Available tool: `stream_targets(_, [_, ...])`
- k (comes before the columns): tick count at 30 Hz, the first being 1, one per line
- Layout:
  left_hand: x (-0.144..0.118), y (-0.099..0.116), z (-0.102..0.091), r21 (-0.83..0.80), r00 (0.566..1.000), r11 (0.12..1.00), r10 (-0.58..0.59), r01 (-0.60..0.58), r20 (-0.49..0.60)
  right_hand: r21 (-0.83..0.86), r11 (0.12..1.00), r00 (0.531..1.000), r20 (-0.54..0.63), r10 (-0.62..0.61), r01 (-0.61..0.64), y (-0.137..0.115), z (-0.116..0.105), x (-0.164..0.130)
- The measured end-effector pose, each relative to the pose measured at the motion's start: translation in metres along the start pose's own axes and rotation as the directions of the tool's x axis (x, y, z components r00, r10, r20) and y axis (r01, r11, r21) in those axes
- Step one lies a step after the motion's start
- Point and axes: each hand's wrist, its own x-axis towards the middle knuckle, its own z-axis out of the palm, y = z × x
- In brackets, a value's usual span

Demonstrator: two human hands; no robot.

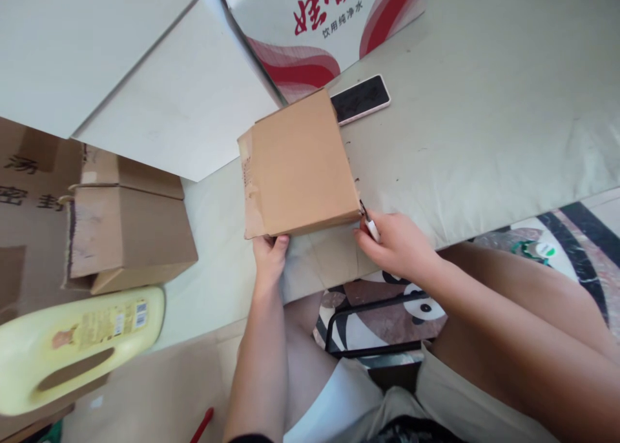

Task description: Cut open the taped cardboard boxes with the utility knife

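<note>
A brown cardboard box [300, 165] lies on the pale covered surface in front of me, slightly turned. My left hand [270, 257] grips its near left corner, with the thumb at the near side and the other fingers hidden beneath. In my right hand [400, 239] is a small white-handled knife [372, 228], pinched between thumb and fingers. Its thin dark tip meets the box's near right corner. Along the box's right edge, the cardboard looks rough, with small dark scraps beside it. Partly behind the box lies a phone [363, 99], screen up.
A white carton with red print [334, 30] stands at the back, and large white boxes [145, 62] at the upper left. More brown boxes [145, 230] and a yellow handled bottle [82, 346] are on the left. A red object [202, 425] lies at the bottom.
</note>
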Motion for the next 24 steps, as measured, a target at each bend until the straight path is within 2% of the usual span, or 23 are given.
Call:
stream_targets(6, [-0.0006,0.0055,0.0003,0.023,0.999,0.999,-0.033,0.032,0.008,0.002,1.0,1.0,-0.02,-0.003,0.003,0.0,0.0013,0.0024])
stream_targets(12, [-0.0009,0.0011,-0.0006,-0.008,0.997,0.997,-0.075,0.075,0.026,-0.009,1.0,0.999,-0.036,0.001,-0.002,0.0001,0.0033,0.0015])
stream_targets(24, [-0.0011,0.001,-0.0005,0.002,0.997,0.998,-0.068,0.068,0.047,-0.001,1.0,0.998,-0.064,0.024,-0.024,-0.0032,0.0042,0.0018])
